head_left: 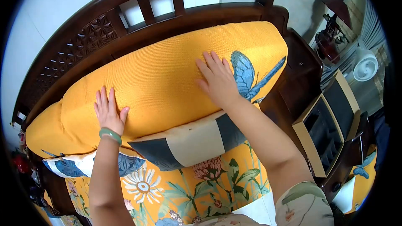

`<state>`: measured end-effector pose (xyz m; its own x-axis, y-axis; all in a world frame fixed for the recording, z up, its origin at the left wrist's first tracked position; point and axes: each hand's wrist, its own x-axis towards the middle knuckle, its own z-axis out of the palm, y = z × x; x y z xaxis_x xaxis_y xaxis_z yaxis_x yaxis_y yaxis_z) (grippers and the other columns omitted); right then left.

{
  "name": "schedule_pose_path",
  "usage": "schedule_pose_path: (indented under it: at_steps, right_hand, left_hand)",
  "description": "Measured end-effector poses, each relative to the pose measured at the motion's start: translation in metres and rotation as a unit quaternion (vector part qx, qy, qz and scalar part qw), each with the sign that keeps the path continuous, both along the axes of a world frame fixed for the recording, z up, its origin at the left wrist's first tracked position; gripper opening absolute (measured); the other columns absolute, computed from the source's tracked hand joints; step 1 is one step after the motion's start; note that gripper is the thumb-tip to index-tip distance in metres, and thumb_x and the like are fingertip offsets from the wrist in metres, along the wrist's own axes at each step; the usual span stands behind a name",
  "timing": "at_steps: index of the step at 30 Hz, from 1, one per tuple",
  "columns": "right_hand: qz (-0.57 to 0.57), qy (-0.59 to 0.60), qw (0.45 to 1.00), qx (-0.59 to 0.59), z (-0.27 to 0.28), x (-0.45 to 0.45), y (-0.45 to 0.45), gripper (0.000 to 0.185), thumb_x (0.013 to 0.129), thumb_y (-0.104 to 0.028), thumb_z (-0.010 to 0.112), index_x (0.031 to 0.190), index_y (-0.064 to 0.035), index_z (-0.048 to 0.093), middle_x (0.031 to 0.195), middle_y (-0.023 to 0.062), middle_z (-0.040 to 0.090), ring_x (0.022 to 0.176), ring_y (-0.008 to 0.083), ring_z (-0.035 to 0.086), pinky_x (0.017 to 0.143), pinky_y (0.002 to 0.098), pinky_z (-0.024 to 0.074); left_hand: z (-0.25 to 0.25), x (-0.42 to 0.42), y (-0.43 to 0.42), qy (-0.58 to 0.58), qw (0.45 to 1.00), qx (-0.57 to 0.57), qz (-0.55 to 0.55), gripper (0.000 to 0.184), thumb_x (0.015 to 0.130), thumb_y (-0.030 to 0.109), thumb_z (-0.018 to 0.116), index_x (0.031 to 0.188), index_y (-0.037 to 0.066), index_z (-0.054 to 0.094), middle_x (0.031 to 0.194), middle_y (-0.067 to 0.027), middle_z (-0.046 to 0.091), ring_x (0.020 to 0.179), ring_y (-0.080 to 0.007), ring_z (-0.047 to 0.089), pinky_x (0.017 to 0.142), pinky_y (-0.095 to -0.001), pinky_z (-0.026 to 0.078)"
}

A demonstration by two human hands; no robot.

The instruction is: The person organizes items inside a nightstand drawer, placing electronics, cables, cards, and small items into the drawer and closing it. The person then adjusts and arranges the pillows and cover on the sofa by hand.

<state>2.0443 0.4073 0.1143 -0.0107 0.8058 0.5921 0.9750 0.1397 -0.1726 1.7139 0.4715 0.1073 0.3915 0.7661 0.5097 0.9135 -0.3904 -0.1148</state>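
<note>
A long yellow cushion (163, 75) with a blue butterfly at its right end leans along the dark wooden backrest (146, 10). My left hand (109, 111), a green bangle at its wrist, lies flat on the cushion's left half with fingers spread. Farther right, my right hand (217, 79) rests on the same cushion beside the butterfly, its fingers stretched out too. Below sits a smaller cushion (194, 144) with dark and cream bands. A blue-and-white patterned cushion (71, 165) shows partly behind my left forearm.
A yellow floral seat cover (180, 192) spreads below the cushions. At right are an open box (320, 132) with a dark inside, a white fan (365, 67) and a dark red lamp (337, 10). A red object (21, 164) stands at the far left.
</note>
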Motion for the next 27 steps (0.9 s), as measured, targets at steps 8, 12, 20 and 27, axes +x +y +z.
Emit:
schedule_pose_path:
  at_steps: [8, 12, 20, 27]
  right_hand:
    - [-0.058, 0.005, 0.994, -0.093, 0.022, 0.056, 0.12, 0.047, 0.088, -0.038, 0.039, 0.122, -0.0084, 0.048, 0.127, 0.01, 0.045, 0.122, 0.0222, 0.036, 0.102, 0.0378, 0.0244]
    - [-0.24, -0.01, 0.948, -0.21, 0.041, 0.154, 0.119, 0.05, 0.089, -0.043, 0.035, 0.123, -0.0081, 0.047, 0.127, 0.0106, 0.046, 0.121, 0.0249, 0.038, 0.098, 0.037, 0.0306]
    - [-0.446, 0.265, 0.83, -0.206, 0.03, 0.296, 0.098, 0.061, 0.083, -0.054, 0.04, 0.121, -0.0073, 0.049, 0.123, 0.0153, 0.049, 0.115, 0.0305, 0.044, 0.096, 0.038, 0.0329]
    - [-0.373, 0.206, 0.898, -0.106, 0.004, 0.339, 0.128, 0.024, 0.079, -0.027, 0.054, 0.09, -0.0085, 0.064, 0.091, 0.0178, 0.062, 0.089, 0.0333, 0.058, 0.079, 0.0378, 0.045]
  left_hand:
    - [0.002, -0.005, 0.067, -0.004, 0.992, 0.041, -0.116, 0.071, 0.08, 0.057, 0.042, 0.127, 0.003, 0.038, 0.132, -0.0179, 0.038, 0.123, -0.035, 0.034, 0.101, -0.0487, 0.022]
    - [-0.011, -0.009, 0.075, -0.02, 0.989, 0.077, -0.125, 0.07, 0.085, 0.058, 0.027, 0.126, 0.002, 0.039, 0.129, -0.0191, 0.041, 0.12, -0.0359, 0.037, 0.099, -0.049, 0.024]
    - [-0.018, -0.013, 0.077, -0.028, 0.991, 0.046, -0.123, 0.072, 0.084, 0.06, 0.026, 0.124, 0.002, 0.039, 0.129, -0.0217, 0.04, 0.119, -0.0381, 0.037, 0.098, -0.0525, 0.022]
    - [-0.022, -0.016, 0.078, -0.022, 0.992, 0.032, -0.117, 0.072, 0.084, 0.06, 0.025, 0.126, 0.003, 0.038, 0.129, -0.0217, 0.039, 0.12, -0.0387, 0.036, 0.097, -0.0533, 0.022]
